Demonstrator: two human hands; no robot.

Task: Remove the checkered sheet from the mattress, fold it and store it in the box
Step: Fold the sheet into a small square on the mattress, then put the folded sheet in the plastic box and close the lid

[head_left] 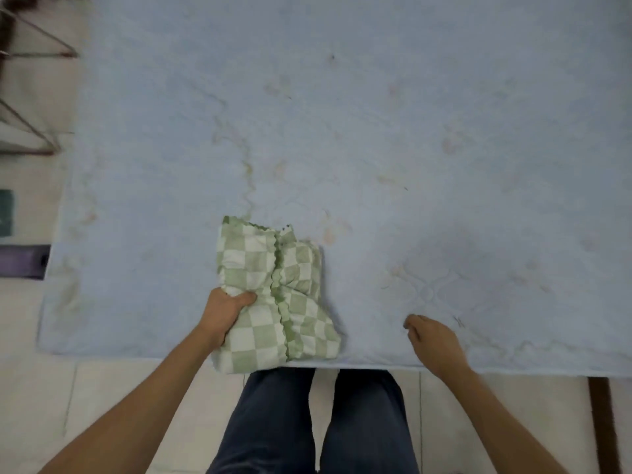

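Head view: the checkered sheet (273, 295), green and white, lies folded into a thick bundle on the pale blue mattress (376, 131), at its near edge, with the closest corner hanging just past that edge. The left hand (225, 313) grips the bundle on its left side, thumb pressed on top of the cloth and the fingers tucked beneath it. From that hand the sheet spreads away to the right and forward, and a scalloped hem runs down its middle.

The right hand (434, 340) is well apart from the sheet, off to the bundle's right, over the mattress near the same edge. Its fingers are loosely curled and it holds nothing; whether it touches the mattress cannot be told. Bare, stained mattress lies between the two hands beyond the bundle's right side.

Below and between the hands, the person's legs in dark jeans (307, 422) stand on a light tiled floor (136, 388).
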